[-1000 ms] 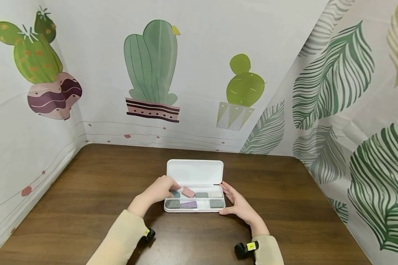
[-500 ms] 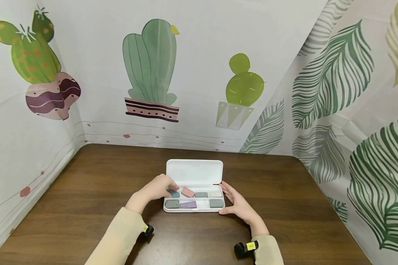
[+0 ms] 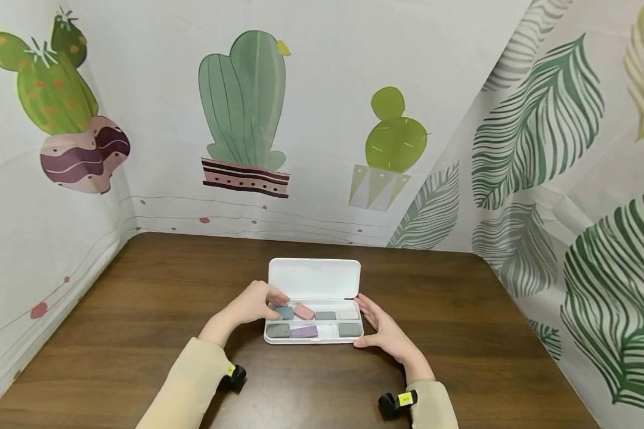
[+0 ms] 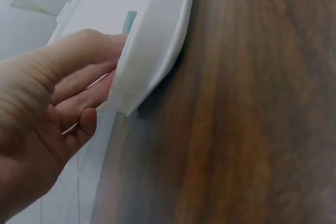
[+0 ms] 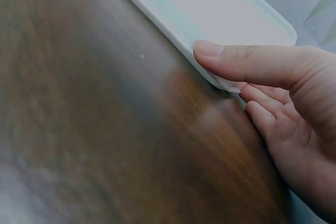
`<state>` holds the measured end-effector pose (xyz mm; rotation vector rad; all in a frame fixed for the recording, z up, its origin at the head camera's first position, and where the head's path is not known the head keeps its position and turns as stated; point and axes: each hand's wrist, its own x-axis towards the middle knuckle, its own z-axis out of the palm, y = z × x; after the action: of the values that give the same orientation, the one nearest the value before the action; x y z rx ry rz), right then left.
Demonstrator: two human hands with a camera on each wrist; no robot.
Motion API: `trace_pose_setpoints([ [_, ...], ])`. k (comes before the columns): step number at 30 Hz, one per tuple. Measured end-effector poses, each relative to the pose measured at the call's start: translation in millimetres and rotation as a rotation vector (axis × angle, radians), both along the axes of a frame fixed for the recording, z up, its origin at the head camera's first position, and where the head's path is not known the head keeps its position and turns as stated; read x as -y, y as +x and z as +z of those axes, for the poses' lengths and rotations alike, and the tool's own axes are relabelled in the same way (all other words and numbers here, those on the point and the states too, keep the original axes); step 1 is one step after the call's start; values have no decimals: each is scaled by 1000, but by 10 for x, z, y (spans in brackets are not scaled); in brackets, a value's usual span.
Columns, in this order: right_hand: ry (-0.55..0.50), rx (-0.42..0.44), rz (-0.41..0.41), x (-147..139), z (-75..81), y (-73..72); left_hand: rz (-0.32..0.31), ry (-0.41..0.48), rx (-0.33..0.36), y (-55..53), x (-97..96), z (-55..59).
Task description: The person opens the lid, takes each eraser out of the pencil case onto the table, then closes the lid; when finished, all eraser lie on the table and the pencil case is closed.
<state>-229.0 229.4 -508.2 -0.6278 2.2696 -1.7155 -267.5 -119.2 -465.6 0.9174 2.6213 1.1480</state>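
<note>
A white hinged case [image 3: 322,341] lies on the table with its lid [image 3: 314,278] raised at the back. Two rows inside hold small rectangular blocks, among them a blue block [image 3: 285,313], a tilted pink block [image 3: 304,311] and a purple block [image 3: 304,332]. My left hand [image 3: 251,302] is over the case's left end, thumb and fingers apart beside the blue block. In the left wrist view, the case wall hides the fingertips partly. My right hand [image 3: 387,333] holds the right end, its thumb [image 5: 236,64] at the front corner and fingers at the rear corner.
Grey-green blocks [image 3: 349,330] and a whitish block [image 3: 347,315] fill other spots in the case. The brown wooden table [image 3: 440,310] extends around it. Patterned cloth [image 3: 322,119] hangs behind the table and at both sides.
My left hand has drawn slightly left, its fingers spreading away from the blue block, which shows more fully. The right hand stays at the case's right end.
</note>
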Motion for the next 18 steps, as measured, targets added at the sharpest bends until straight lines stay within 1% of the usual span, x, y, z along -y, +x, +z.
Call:
trace_pose_setpoints([
  [13,2,13,-5,3,1,6,73,105,80,40,-43,4],
  [18,6,6,-4,0,4,3,88,123,79,27,-34,-3],
])
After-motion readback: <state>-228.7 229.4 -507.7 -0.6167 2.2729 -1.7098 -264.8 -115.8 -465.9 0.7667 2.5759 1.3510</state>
